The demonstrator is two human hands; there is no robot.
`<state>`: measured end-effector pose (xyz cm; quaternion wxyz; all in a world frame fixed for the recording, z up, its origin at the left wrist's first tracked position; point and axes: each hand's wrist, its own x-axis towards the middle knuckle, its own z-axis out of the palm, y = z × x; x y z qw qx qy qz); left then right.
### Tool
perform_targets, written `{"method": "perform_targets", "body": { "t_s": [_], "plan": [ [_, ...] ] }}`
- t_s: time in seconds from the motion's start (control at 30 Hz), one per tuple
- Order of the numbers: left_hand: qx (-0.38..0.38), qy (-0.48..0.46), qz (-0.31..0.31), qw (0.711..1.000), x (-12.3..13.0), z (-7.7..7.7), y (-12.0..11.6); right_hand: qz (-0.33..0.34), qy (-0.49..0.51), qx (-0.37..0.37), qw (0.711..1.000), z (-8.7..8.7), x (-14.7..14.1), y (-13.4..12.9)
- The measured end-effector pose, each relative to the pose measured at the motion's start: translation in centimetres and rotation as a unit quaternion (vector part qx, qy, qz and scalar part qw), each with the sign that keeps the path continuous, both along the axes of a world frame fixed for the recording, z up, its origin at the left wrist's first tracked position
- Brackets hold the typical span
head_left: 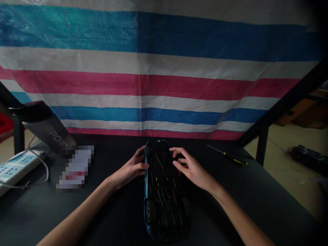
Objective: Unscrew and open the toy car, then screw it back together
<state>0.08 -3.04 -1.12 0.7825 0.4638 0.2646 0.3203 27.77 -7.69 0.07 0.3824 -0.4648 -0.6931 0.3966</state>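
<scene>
A blue toy car [161, 191] lies upside down on the black table [256, 198], its black underside facing up and a wheel showing near the front left. My left hand [133, 167] grips the car's left side near the far end. My right hand [188, 165] rests on the underside at the far right, with its fingers curled over the chassis. A thin screwdriver [228, 156] with a yellow and black handle lies on the table to the right, apart from both hands.
A dark sports bottle [48, 128] leans at the left, beside a blurred white card [77, 167]. A white power strip [15, 167] with a cable sits at the left edge. A striped tarp [164, 75] hangs behind. A black table frame [282, 106] stands at the right.
</scene>
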Motion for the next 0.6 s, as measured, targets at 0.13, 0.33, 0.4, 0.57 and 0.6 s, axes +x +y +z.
{"method": "perform_targets", "body": {
  "t_s": [0.13, 0.33, 0.4, 0.57, 0.6],
  "plan": [
    [0.003, 0.047, 0.015, 0.999, 0.0, -0.1, 0.2, -0.017, 0.063, -0.014, 0.998, -0.7, -0.6, -0.2],
    [0.004, 0.028, 0.002, 1.0, -0.1, -0.3, 0.6, -0.022, -0.039, 0.039, 0.998, 0.3, 1.1, 0.0],
    [-0.003, 0.039, -0.001, 0.999, -0.3, -0.3, 0.7, -0.023, -0.086, 0.051, 0.995, 0.7, 2.7, 0.1],
    [-0.009, 0.071, -0.004, 0.997, -0.9, 0.0, 0.8, 0.026, -0.204, 0.056, 0.977, 0.6, 5.3, 0.3],
    [-0.011, 0.071, -0.003, 0.997, -0.9, 0.0, 0.8, 0.034, -0.22, 0.057, 0.973, 0.4, 5.4, 0.3]
  ]
}}
